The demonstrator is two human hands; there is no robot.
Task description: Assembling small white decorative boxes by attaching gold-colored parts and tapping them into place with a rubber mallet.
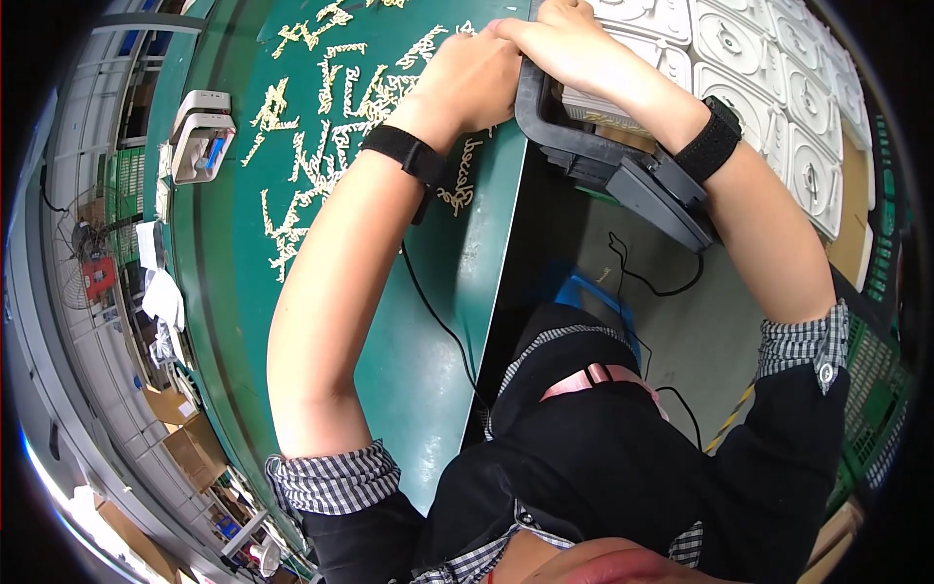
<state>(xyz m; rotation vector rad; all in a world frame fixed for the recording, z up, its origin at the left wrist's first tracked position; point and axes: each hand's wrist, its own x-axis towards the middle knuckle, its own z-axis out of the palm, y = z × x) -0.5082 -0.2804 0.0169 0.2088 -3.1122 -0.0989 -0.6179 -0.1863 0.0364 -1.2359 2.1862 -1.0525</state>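
Observation:
My left hand (475, 73) is curled with its back turned up, over the near part of a green table. Its fingers meet those of my right hand (556, 31), whose thumb reaches across to it. Both look closed, but what they pinch is hidden, and the right fingertips are partly cut off by the upper edge. Cream-coloured, word-shaped cut-out pieces (352, 88) lie scattered in several loose clusters left of my hands. One larger piece (470, 161) rests by my left wrist. Under my right forearm is a dark plastic bin (531, 102) with light pieces inside.
Moulded white trays (812, 102) are packed in rows at the right. A black box-shaped device (657, 204) with a cable hangs by the bin. A white holder (202, 151) with pens stands at the table's left side, beyond it a fan (89, 238). A blue stool (593, 292) stands below.

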